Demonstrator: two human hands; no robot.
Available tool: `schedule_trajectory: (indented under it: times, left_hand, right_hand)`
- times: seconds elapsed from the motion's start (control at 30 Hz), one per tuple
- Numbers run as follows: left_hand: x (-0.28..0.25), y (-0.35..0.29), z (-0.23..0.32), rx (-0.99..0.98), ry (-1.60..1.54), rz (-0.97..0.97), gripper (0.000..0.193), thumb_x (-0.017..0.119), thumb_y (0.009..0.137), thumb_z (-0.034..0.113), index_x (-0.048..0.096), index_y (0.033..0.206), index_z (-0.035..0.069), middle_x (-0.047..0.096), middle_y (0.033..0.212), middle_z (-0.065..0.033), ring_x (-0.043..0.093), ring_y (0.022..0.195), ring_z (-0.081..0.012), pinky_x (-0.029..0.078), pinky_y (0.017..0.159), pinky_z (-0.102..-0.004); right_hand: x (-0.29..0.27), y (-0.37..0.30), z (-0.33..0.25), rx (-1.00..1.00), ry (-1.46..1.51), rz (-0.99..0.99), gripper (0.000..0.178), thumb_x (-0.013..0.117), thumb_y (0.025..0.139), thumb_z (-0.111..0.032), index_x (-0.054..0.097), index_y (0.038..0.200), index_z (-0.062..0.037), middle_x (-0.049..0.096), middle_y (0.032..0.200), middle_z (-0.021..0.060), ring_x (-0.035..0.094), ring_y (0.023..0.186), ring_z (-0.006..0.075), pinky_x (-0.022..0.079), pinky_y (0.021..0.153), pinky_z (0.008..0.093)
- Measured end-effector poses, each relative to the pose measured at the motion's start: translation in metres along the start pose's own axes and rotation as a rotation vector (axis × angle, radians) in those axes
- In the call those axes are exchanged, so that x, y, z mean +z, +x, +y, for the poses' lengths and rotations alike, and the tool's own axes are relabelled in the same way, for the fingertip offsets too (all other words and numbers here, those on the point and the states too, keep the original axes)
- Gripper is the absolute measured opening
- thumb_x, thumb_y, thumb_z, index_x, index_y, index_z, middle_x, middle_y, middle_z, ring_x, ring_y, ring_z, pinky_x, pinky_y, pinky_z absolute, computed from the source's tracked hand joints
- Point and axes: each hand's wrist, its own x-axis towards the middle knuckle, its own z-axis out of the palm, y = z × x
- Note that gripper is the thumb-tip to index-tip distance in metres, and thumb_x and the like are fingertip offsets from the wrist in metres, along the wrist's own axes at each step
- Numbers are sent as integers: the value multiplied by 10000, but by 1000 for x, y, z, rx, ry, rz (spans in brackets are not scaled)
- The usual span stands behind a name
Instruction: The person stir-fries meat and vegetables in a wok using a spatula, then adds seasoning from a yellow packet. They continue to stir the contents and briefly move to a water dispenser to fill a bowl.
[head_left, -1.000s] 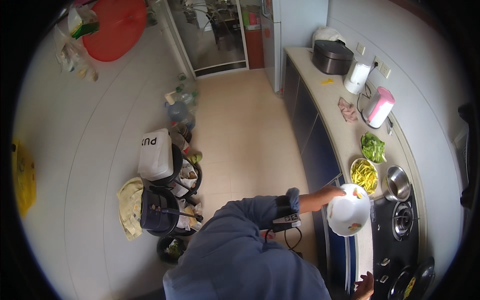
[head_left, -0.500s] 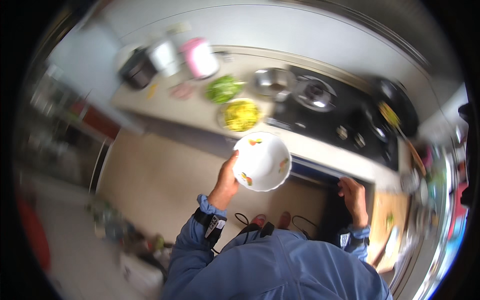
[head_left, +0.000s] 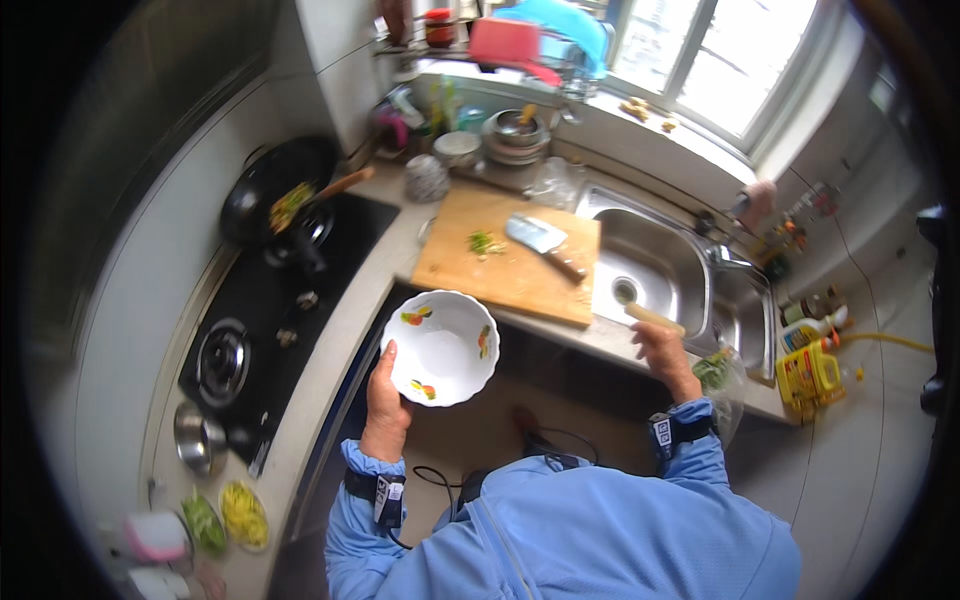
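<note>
My left hand (head_left: 385,405) grips the rim of a white scalloped bowl (head_left: 445,350) with painted fruit, its thumb over the near left edge. The bowl is empty and tilted so its inside shows. My right hand (head_left: 665,358) is by the sink's front edge, fingers loosely apart. A pale, stick-like piece (head_left: 655,320) lies against its fingertips; whether they touch it I cannot tell. Beyond the bowl, a wooden cutting board (head_left: 470,215) carries a cleaver (head_left: 540,238) and chopped green bits (head_left: 485,242).
The double steel sink (head_left: 650,250) is right of the board. A black wok (head_left: 262,195) with food and a wooden-handled utensil (head_left: 343,184) sits on the black hob (head_left: 270,290). Yellow shreds (head_left: 244,514) and green slices (head_left: 204,522) are at lower left. An oil jug (head_left: 808,378) stands far right.
My view has swung right from the hob to the board and sink. The bowl stays in my left hand. My right hand is now beside the sink, its fingers less curled.
</note>
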Motion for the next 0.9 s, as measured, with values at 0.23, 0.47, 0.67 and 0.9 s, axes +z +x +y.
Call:
schedule_trajectory:
  times: [0.23, 0.47, 0.67, 0.9]
  left_hand:
    - [135, 109, -92, -303, 96, -246, 388, 443, 921, 206, 419, 1228, -31, 553, 1144, -140, 566, 1026, -271, 483, 862, -395]
    - [266, 206, -228, -470, 224, -365, 356, 461, 893, 172, 435, 1165, -55, 573, 1038, -159, 612, 901, -281, 541, 733, -428]
    - [330, 259, -351, -485, 269, -323, 259, 493, 862, 287, 581, 889, 46, 602, 748, -72, 570, 553, -188, 451, 451, -332]
    - [385, 266, -399, -430, 419, -185, 251, 452, 808, 256, 540, 832, 23, 496, 562, -68, 431, 362, -172, 301, 312, -319]
  right_hand:
    - [-142, 32, 161, 190, -575, 461, 153, 544, 795, -105, 636, 917, -105, 623, 815, 180, 599, 793, 377, 476, 682, 446]
    - [-225, 121, 299, 324, -850, 451, 390, 508, 764, -18, 518, 1136, -135, 476, 1156, 157, 515, 969, 383, 458, 801, 455]
    - [-243, 163, 398, 408, -935, 272, 461, 596, 761, -147, 498, 1209, -188, 444, 1294, 96, 461, 1139, 304, 439, 896, 410]
    - [-250, 174, 494, 68, -1128, 173, 153, 451, 831, -88, 561, 934, -62, 550, 919, 161, 526, 900, 354, 428, 806, 433]
